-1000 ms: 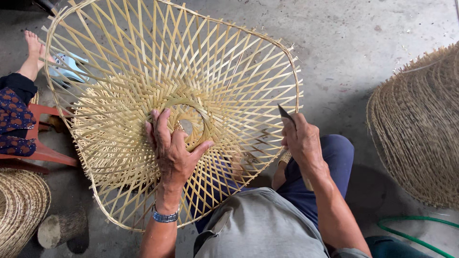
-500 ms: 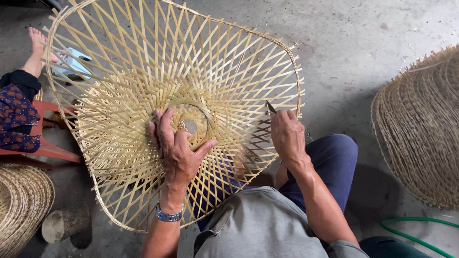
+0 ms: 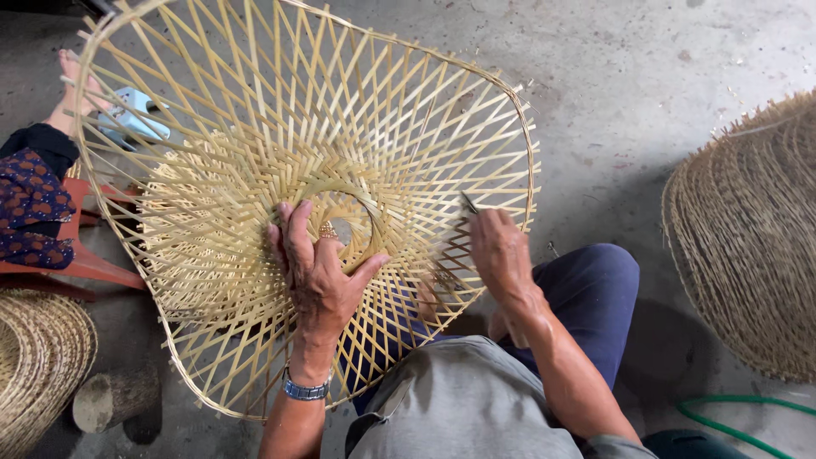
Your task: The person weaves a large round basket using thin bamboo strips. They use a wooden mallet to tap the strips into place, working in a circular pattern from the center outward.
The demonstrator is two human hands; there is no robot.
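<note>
Here, a big open-weave bamboo basket frame (image 3: 289, 170) rests tilted across the seated person's lap, its wide rim toward the concrete floor (image 3: 646, 76) and its small woven ring (image 3: 340, 225) facing up at the middle. The left hand (image 3: 319, 272) lies spread flat over the crossed strips beside that ring, thumb hooked at the ring's edge, fingers apart and pressing rather than wrapped round anything. The right hand (image 3: 501, 251) is closed on a small dark blade (image 3: 468, 202), its tip poking up just inside the rim on the near right side, touching or very near the strip ends there; I cannot tell which.

From where I stand, the risk sits at that blade. The strips are thin and springy, and if the frame rocks on the knees the edge could skid off a strip toward the blue trouser leg (image 3: 595, 289) beneath, or bite into the rim binding and loosen the weave. The flat left hand is all that steadies the frame; if it slides on the smooth bamboo, the whole thing may twist.

Around them: another person's patterned sleeve (image 3: 30, 200) and bare foot by a red stool (image 3: 81, 259) at the left, a finished basket (image 3: 748, 246) to the right, a green hose (image 3: 739, 406), and a wood stump (image 3: 115, 395).
</note>
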